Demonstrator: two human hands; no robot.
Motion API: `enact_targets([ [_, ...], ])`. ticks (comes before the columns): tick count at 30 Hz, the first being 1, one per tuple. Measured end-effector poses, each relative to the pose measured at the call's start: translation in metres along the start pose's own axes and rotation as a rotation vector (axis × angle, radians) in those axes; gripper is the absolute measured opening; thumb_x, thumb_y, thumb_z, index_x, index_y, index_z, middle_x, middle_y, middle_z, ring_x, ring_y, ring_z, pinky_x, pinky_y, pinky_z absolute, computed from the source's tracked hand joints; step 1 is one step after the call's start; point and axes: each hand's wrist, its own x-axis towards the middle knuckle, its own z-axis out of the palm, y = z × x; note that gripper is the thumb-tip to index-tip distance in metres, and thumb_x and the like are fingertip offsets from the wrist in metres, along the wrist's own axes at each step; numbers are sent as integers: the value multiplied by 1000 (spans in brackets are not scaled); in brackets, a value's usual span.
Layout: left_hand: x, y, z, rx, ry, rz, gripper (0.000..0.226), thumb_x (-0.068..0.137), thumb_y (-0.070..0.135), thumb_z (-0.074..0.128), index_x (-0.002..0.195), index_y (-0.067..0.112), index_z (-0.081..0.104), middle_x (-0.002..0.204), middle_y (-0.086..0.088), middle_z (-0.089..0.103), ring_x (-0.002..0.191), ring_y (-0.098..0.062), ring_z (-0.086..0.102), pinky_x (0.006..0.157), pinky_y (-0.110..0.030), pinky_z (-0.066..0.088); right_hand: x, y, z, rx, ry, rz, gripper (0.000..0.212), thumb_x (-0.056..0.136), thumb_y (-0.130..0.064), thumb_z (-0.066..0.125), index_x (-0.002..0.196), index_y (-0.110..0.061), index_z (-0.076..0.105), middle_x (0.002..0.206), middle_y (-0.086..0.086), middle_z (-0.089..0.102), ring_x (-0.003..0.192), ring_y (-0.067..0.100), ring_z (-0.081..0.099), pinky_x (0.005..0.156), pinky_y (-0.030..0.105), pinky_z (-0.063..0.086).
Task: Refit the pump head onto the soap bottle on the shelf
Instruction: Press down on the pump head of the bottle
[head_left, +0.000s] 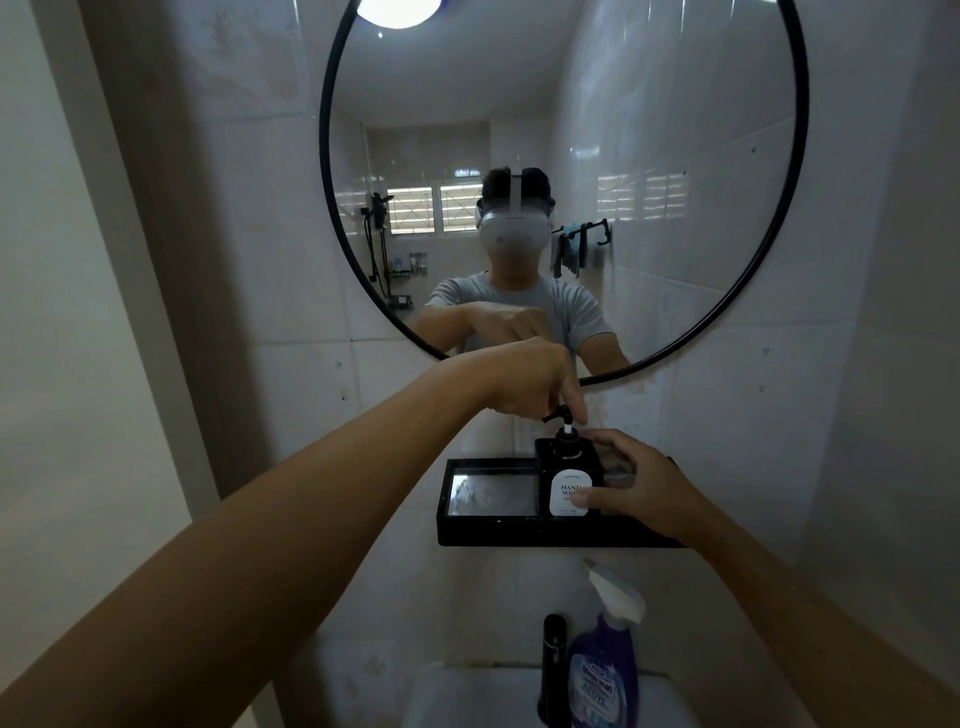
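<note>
A black square soap bottle (545, 457) with a white label stands on a black wall shelf (493, 535) under the mirror. Its black pump head (563, 434) sits in the bottle's neck, with a short white stem showing below the nozzle. My left hand (524, 382) reaches from the left and pinches the top of the pump head from above. My right hand (631, 486) wraps the bottle's right side, thumb across the label.
A round black-framed mirror (332, 218) hangs above the shelf and reflects a person in a grey shirt. Below the shelf, a purple spray bottle (605, 660) and a black tap (553, 670) stand at a white basin (447, 701).
</note>
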Motion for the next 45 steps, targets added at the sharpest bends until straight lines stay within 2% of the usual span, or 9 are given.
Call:
enact_targets([
  [5,1,4,1,-1,-11,4,43,88,2,63,124,23,71,117,5,72,90,-6,64,63,3,39,0,0,0,2,-2,7,70,70,-16,88,130,-25,53,121,-14,63,102,-11,64,78,13,57],
  [10,1,7,2,-17,-17,-26,39,90,5,66,127,16,68,76,18,54,69,9,59,56,6,35,0,1,0,-5,-6,10,70,70,-18,88,130,-26,53,119,-15,64,104,-9,64,80,15,57],
  [17,4,7,5,-24,7,-37,38,91,14,67,129,18,67,109,1,69,80,0,47,61,-7,35,1,2,0,-16,-2,13,72,69,-19,89,130,-29,52,122,-13,62,108,-1,64,84,19,58],
  [23,8,3,10,-47,25,-53,38,91,14,68,128,19,68,115,1,71,85,0,48,60,-6,34,1,0,0,-12,-4,17,70,69,-18,89,127,-31,52,119,-19,61,104,-6,64,78,13,56],
  [28,3,-1,13,-80,25,-65,44,87,12,71,131,21,66,121,0,71,103,-8,63,85,-18,42,0,0,0,-14,0,22,75,69,-19,89,134,-28,51,122,-13,63,109,-2,64,85,18,57],
  [32,2,-10,20,-117,72,-12,39,86,9,72,122,23,72,118,0,74,106,-12,68,94,-26,51,-1,-1,0,-17,0,18,76,69,-19,89,135,-26,51,123,-14,63,109,-3,63,87,21,58],
  [35,2,-11,26,-134,114,40,31,85,3,69,106,23,79,104,3,77,95,-9,70,89,-31,56,-1,-3,0,-12,0,14,72,69,-17,89,131,-28,52,119,-16,63,107,-5,64,80,15,57],
  [38,3,-12,30,-164,148,57,24,83,0,68,92,18,81,94,2,78,87,-11,70,84,-35,58,-2,-3,1,-24,7,15,74,69,-20,89,134,-24,54,123,-11,65,111,3,65,87,23,59],
  [45,3,-13,33,-183,169,53,24,81,0,69,92,19,81,94,2,79,86,-10,72,83,-31,58,-2,-3,0,-23,6,17,78,69,-20,90,137,-22,52,126,-8,65,111,2,65,91,28,59],
])
